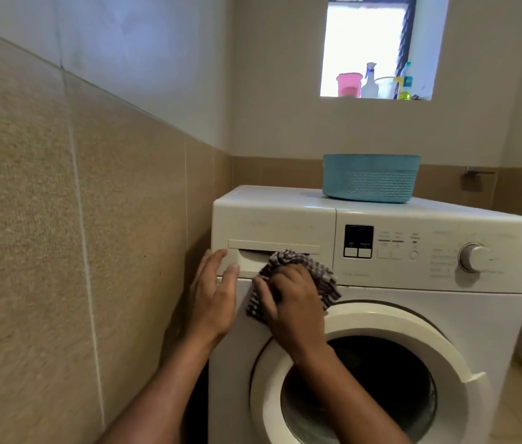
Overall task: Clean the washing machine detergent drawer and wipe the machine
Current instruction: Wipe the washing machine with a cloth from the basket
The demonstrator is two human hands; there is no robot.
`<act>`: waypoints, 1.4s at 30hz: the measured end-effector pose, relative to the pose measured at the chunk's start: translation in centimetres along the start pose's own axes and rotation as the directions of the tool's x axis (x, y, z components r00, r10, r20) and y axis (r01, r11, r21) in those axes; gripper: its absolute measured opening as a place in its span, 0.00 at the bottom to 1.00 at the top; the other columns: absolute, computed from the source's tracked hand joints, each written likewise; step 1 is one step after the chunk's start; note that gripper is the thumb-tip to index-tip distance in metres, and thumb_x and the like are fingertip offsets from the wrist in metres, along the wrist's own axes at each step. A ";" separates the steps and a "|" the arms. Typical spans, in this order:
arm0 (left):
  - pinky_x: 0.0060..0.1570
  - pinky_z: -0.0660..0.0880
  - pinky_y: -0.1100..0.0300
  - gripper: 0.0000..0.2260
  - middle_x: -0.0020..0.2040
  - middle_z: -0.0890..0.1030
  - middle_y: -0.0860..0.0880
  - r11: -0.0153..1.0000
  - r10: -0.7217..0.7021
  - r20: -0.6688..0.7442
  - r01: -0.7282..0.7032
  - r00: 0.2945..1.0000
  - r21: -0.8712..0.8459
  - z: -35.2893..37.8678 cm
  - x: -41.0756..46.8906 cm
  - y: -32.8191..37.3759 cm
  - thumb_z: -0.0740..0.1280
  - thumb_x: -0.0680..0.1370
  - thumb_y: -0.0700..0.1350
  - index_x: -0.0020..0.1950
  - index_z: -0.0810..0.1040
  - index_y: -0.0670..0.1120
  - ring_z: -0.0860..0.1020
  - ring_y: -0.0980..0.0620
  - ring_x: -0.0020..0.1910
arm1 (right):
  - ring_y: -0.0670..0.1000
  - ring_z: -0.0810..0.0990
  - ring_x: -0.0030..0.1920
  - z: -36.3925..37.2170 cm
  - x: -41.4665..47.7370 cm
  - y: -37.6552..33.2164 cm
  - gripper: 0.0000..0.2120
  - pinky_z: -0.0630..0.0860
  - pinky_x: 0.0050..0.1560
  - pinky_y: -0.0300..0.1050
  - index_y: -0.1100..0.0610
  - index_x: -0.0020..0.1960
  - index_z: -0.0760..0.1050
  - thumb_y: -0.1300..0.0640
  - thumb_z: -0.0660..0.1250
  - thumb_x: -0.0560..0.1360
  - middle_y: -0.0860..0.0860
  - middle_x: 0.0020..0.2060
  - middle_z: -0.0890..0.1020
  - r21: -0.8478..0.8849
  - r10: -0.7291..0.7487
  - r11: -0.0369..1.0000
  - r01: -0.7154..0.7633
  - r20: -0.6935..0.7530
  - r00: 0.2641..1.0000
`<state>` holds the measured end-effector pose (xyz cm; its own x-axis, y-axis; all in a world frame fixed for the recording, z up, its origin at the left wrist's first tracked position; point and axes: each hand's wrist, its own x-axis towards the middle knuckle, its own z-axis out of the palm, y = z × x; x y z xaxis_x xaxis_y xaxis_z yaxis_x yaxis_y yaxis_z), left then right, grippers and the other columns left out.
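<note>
**Item: detergent drawer, under the cloth**

Detergent drawer [272, 227]: top left of the washing machine [477, 318], apparently pushed in, though its recess is half hidden.
Left hand [215, 293]: fingers [232, 271] straight and loosely spread, tips on the drawer's left edge, probably steadying it.
Right hand [295, 302]: fingers curled round a checked cloth [291, 259], bunched to reach the handle recess.
Blue basket [371, 179]: on the machine's top, well apart.

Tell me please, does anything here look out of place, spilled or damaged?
Nothing stands out. The detergent drawer sits closed in the washing machine, the basket stands level on top, and no spill shows. The right hand holds a checked cloth at the drawer's recess; the left hand rests open at its left edge.
</note>
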<state>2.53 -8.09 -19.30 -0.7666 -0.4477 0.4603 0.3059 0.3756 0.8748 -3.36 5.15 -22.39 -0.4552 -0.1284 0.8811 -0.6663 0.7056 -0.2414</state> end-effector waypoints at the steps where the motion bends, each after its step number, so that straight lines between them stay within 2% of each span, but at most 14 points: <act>1: 0.73 0.60 0.58 0.29 0.79 0.65 0.51 1.000 -0.005 0.016 0.004 1.000 0.021 0.0 -0.1 0.1 0.57 0.74 0.60 0.74 0.72 0.52 0.64 0.52 0.77 | 0.51 0.76 0.48 -0.2 0.0 0.4 0.12 0.75 0.52 0.49 0.56 0.39 0.78 0.50 0.69 0.78 0.51 0.41 0.80 0.022 0.036 0.999 -0.035 -0.031 0.999; 4: 0.69 0.56 0.63 0.22 0.81 0.61 0.50 0.998 0.000 0.028 -0.002 1.000 0.057 -0.1 -0.1 0.1 0.60 0.82 0.55 0.74 0.73 0.50 0.60 0.53 0.79 | 0.53 0.74 0.54 0.7 -0.8 0.4 0.08 0.75 0.55 0.53 0.58 0.45 0.77 0.60 0.75 0.71 0.53 0.48 0.78 -0.045 0.059 0.997 -0.063 -0.099 0.993; 7: 0.72 0.59 0.58 0.19 0.81 0.60 0.52 0.999 -0.002 0.027 0.001 1.000 0.055 0.0 0.0 -0.4 0.60 0.84 0.51 0.75 0.71 0.50 0.61 0.52 0.78 | 0.58 0.68 0.67 1.4 -1.5 0.4 0.23 0.64 0.70 0.52 0.59 0.65 0.76 0.59 0.74 0.71 0.57 0.64 0.76 -0.174 0.077 0.979 -0.110 -0.186 0.980; 9: 0.73 0.60 0.57 0.20 0.81 0.60 0.52 0.998 -0.016 0.024 0.014 1.000 0.058 0.2 0.1 -0.6 0.60 0.84 0.53 0.76 0.70 0.51 0.62 0.51 0.78 | 0.58 0.64 0.72 1.5 -1.7 0.6 0.29 0.56 0.74 0.50 0.59 0.72 0.72 0.58 0.74 0.73 0.57 0.70 0.74 -0.258 0.063 0.960 -0.111 -0.185 0.981; 13: 0.74 0.66 0.45 0.29 0.78 0.66 0.52 0.998 -0.011 0.014 0.011 1.000 0.063 0.1 -0.2 -0.2 0.58 0.76 0.63 0.74 0.70 0.52 0.68 0.50 0.75 | 0.58 0.57 0.78 2.3 -2.5 1.0 0.32 0.53 0.76 0.53 0.60 0.77 0.63 0.58 0.69 0.75 0.57 0.76 0.66 -0.398 0.035 0.915 -0.062 -0.076 0.996; 17: 0.71 0.69 0.44 0.32 0.75 0.70 0.52 0.998 -0.012 0.007 0.011 1.000 0.056 -0.1 -0.1 -0.4 0.56 0.72 0.68 0.71 0.72 0.54 0.71 0.50 0.72 | 0.62 0.63 0.72 2.1 -1.7 0.8 0.28 0.59 0.73 0.55 0.60 0.74 0.69 0.63 0.68 0.74 0.62 0.71 0.67 -0.305 0.090 0.942 -0.137 -0.163 0.983; 21: 0.72 0.67 0.45 0.29 0.78 0.67 0.53 0.998 -0.003 0.023 0.002 1.000 0.062 -0.1 -0.2 -0.3 0.57 0.75 0.63 0.73 0.71 0.52 0.69 0.50 0.74 | 0.61 0.71 0.68 2.0 -2.1 2.2 0.16 0.69 0.69 0.57 0.63 0.64 0.75 0.65 0.69 0.76 0.61 0.63 0.76 -0.114 0.051 0.989 -0.091 -0.314 0.948; 24: 0.71 0.69 0.46 0.29 0.76 0.70 0.52 0.999 -0.014 0.016 0.013 1.000 0.046 -0.1 -0.3 -0.4 0.58 0.75 0.62 0.74 0.70 0.53 0.71 0.50 0.71 | 0.58 0.64 0.76 2.5 -2.8 2.0 0.20 0.60 0.76 0.57 0.63 0.69 0.74 0.61 0.67 0.78 0.60 0.71 0.73 -0.198 0.038 0.977 -0.080 -0.209 0.977; 28: 0.62 0.71 0.57 0.25 0.70 0.76 0.52 0.998 -0.060 -0.009 0.060 0.998 0.000 -0.4 -0.2 0.0 0.61 0.79 0.58 0.76 0.68 0.54 0.75 0.52 0.64 | 0.54 0.49 0.80 3.7 -2.8 -0.6 0.31 0.47 0.77 0.61 0.58 0.79 0.58 0.45 0.56 0.79 0.55 0.79 0.59 -0.336 0.220 0.907 -0.253 -0.135 0.966; 31: 0.56 0.70 0.67 0.19 0.67 0.78 0.53 0.998 -0.059 -0.045 0.059 0.997 -0.015 -0.6 0.4 -0.2 0.60 0.83 0.50 0.75 0.69 0.50 0.76 0.51 0.63 | 0.57 0.58 0.78 4.7 -1.2 -3.9 0.32 0.52 0.75 0.63 0.60 0.75 0.66 0.43 0.56 0.77 0.56 0.75 0.68 -0.325 0.293 0.891 -0.317 -0.122 0.948; 33: 0.67 0.69 0.60 0.23 0.72 0.74 0.48 1.000 -0.025 -0.034 0.026 0.999 0.016 -0.8 0.8 -0.2 0.59 0.82 0.52 0.76 0.68 0.47 0.74 0.50 0.67 | 0.60 0.68 0.74 5.7 0.1 -6.7 0.30 0.56 0.70 0.64 0.61 0.70 0.74 0.45 0.54 0.76 0.58 0.70 0.75 -0.304 0.296 0.902 -0.306 -0.081 0.952; 35: 0.68 0.73 0.54 0.27 0.71 0.75 0.47 0.993 -0.069 -0.041 0.065 0.997 -0.097 -0.9 0.8 0.1 0.58 0.79 0.57 0.77 0.67 0.49 0.76 0.55 0.64 | 0.61 0.72 0.71 6.3 0.8 -8.5 0.30 0.57 0.68 0.64 0.61 0.68 0.76 0.47 0.51 0.75 0.58 0.68 0.77 -0.279 0.318 0.909 -0.309 -0.012 0.948; 39: 0.67 0.73 0.48 0.32 0.65 0.80 0.50 0.965 -0.170 -0.060 0.154 0.984 -0.212 -1.0 1.0 -0.1 0.60 0.72 0.64 0.75 0.68 0.53 0.78 0.52 0.63 | 0.55 0.60 0.78 4.9 -1.5 -4.0 0.32 0.51 0.75 0.59 0.57 0.77 0.64 0.43 0.57 0.77 0.54 0.76 0.66 -0.347 0.092 0.937 -0.049 0.107 0.990; 42: 0.51 0.70 0.70 0.25 0.66 0.77 0.54 0.974 -0.150 -0.023 0.144 0.988 -0.175 -1.3 0.4 0.8 0.60 0.82 0.58 0.77 0.66 0.52 0.75 0.55 0.61 | 0.51 0.50 0.80 2.1 -2.3 1.6 0.34 0.45 0.78 0.57 0.54 0.79 0.59 0.40 0.58 0.78 0.51 0.79 0.60 -0.430 0.071 0.903 -0.023 0.095 0.993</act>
<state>3.18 -9.02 -18.25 -0.7910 -0.5173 0.3268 0.2865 0.1588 0.9448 -4.59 5.08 -25.63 -0.5554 -0.1438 0.8191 -0.3371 0.9393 -0.0637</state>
